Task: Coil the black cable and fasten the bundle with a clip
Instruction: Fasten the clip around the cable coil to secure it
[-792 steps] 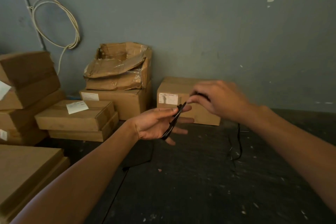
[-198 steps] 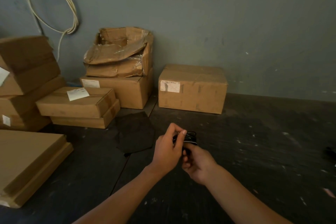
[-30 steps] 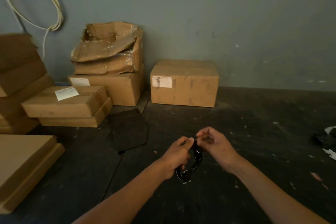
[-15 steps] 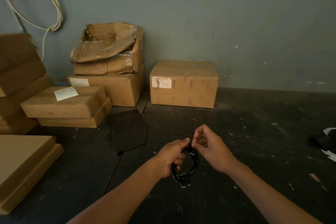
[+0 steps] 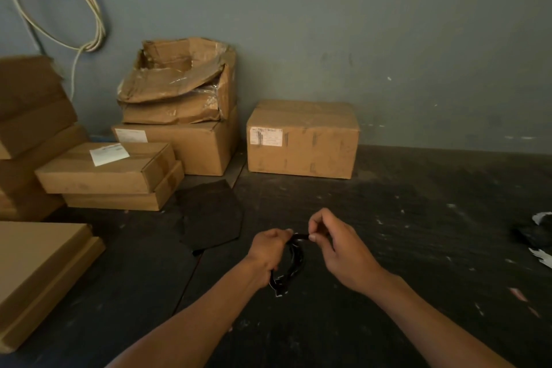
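Far left, a pale cable loop (image 5: 56,0) hangs on the grey wall (image 5: 358,24). Below it, stacked cardboard boxes (image 5: 33,116) run along the left edge, with a flat carton (image 5: 38,272) lying nearer the camera. Moving right, two long flat boxes (image 5: 110,176) sit one on the other, the upper one bearing a white label (image 5: 109,153). Behind them is a bigger box (image 5: 191,146) with a crushed, torn-open carton (image 5: 179,84) on top.

Centre now: a dark flat sheet (image 5: 210,215) lies on the black tabletop (image 5: 418,218), and a sealed box (image 5: 301,139) stands against the wall just right of the torn stack.

Here's the action. The left hand (image 5: 267,254) is closed round the coiled black cable (image 5: 291,263), gripping the left side of the loop, the bundle held just above the tabletop in front of the person. The right hand (image 5: 340,248) pinches the top of the coil between thumb and forefinger, right beside the left thumb (whether a clip sits under those fingers I can't tell, it's all black on black). The coil's lower end hangs below the left hand.

Far right, something dark with white scraps (image 5: 537,236) lies at the tabletop's edge.
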`<state>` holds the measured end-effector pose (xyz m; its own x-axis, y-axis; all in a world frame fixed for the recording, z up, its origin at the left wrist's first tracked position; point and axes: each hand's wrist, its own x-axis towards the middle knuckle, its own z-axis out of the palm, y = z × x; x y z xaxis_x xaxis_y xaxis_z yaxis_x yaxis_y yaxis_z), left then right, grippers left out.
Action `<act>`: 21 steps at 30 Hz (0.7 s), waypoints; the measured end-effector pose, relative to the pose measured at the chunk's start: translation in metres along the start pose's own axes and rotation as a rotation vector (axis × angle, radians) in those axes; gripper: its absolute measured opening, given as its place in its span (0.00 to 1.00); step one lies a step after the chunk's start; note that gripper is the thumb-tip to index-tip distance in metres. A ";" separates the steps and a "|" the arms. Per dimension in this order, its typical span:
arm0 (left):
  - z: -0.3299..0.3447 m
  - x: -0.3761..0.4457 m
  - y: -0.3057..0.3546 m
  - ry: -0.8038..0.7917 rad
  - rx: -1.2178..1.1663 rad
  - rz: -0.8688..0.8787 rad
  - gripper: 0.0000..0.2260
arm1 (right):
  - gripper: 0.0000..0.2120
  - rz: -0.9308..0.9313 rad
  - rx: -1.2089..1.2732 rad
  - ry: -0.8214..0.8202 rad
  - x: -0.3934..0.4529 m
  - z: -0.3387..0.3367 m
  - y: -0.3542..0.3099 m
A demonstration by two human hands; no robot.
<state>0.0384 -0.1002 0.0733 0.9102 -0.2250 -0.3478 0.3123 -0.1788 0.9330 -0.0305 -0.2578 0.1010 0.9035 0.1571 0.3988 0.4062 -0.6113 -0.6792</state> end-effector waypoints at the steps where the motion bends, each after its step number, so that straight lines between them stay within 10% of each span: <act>1: -0.001 0.000 -0.001 0.019 -0.013 0.015 0.11 | 0.18 0.003 0.011 -0.015 0.000 0.001 -0.001; 9: -0.004 -0.005 0.005 0.105 -0.054 0.180 0.12 | 0.11 0.397 0.232 -0.127 -0.003 0.019 0.007; 21: 0.001 -0.007 0.011 -0.027 0.022 0.341 0.10 | 0.09 0.845 0.974 0.158 0.004 0.021 0.000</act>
<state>0.0354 -0.1014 0.0856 0.9536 -0.3005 -0.0190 -0.0146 -0.1092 0.9939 -0.0238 -0.2404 0.0897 0.9284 -0.1315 -0.3475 -0.2854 0.3462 -0.8937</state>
